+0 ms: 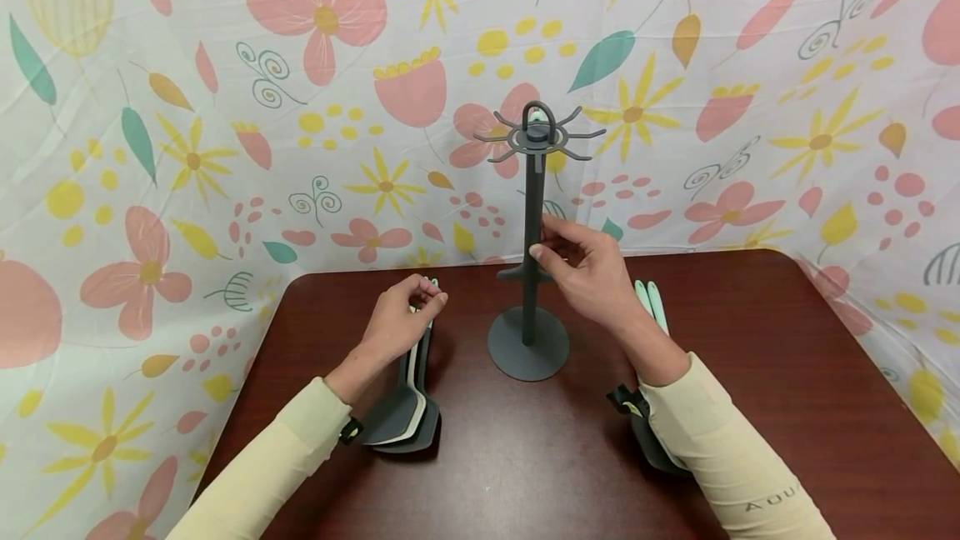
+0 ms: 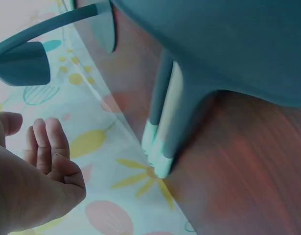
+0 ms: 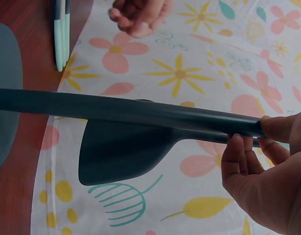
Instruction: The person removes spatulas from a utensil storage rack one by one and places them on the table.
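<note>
A dark grey utensil stand (image 1: 534,198) with a round base and a hooked top ring stands upright on the table. Behind its pole hangs a dark utensil with a broad flat head (image 3: 126,152); its mint handle end (image 1: 537,117) shows at the ring. My right hand (image 1: 588,269) grips the pole at mid-height, thumb in front, with fingertips beside the hanging utensil's neck. Whether they also pinch that neck is hard to tell. My left hand (image 1: 401,315), fingers loosely curled around nothing, hovers above several stacked utensils (image 1: 408,415) with dark and cream parts and mint handle ends.
Beneath my right forearm lie more utensils, their mint handles (image 1: 651,302) pointing to the back and a dark head (image 1: 652,444) partly hidden by the sleeve. The dark red wooden table (image 1: 510,473) ends at a floral cloth backdrop (image 1: 330,123).
</note>
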